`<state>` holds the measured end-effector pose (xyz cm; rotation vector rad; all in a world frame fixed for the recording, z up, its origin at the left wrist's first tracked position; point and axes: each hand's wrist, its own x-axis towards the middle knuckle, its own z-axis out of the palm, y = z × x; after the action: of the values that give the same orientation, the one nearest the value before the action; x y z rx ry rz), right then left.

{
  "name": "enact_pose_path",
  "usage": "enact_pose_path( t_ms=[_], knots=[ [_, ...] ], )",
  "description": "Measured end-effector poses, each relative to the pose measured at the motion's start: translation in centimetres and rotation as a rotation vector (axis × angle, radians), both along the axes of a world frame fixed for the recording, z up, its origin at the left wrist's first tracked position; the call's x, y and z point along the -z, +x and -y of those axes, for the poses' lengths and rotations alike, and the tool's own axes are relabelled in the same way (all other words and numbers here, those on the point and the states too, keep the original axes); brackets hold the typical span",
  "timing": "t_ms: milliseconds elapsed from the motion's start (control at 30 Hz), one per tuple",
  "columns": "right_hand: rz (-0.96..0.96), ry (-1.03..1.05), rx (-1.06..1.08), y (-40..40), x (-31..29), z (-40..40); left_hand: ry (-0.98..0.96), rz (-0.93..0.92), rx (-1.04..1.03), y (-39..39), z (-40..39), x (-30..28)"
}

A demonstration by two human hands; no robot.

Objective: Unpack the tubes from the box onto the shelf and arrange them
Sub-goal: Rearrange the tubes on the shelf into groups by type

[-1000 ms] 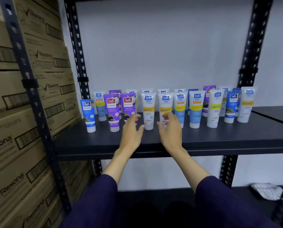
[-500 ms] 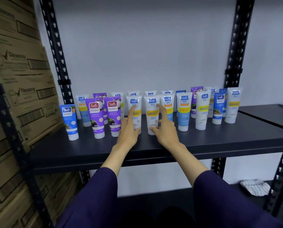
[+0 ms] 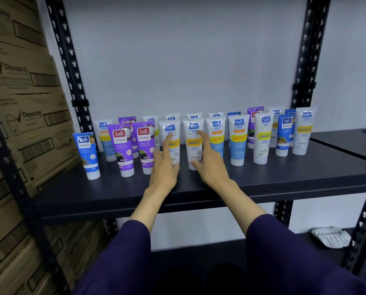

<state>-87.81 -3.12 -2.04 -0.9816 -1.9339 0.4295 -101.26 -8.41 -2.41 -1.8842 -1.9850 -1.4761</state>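
Upright on the shelf, white tubes between left hand and right hand, fingers spread touching them, purple tubes beside, cartons farther left.

1 head-worn wide-angle camera faces forward and slightly down, close to the shelf, with the rear wall ahead and stacked cartons at left.
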Motion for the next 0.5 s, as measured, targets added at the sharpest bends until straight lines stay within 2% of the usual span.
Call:
enact_pose_path(
  t_ms=[133,267,333,500],
  knots=[
    [-0.038,0.031,0.071,0.5,0.2,0.7,0.011,-0.001,-0.098,0.8,0.7,0.2],
    [-0.164,0.052,0.149,1.7,0.3,1.1,0.083,-0.121,-0.237,2.3,1.5,0.2],
    [-0.205,0.060,0.185,3.0,0.5,1.2,0.119,-0.135,-0.213,3.5,1.7,0.0],
    [-0.282,0.044,0.304,7.9,1.1,0.5,0.128,-0.050,0.027,8.1,1.0,0.0]
  ],
)
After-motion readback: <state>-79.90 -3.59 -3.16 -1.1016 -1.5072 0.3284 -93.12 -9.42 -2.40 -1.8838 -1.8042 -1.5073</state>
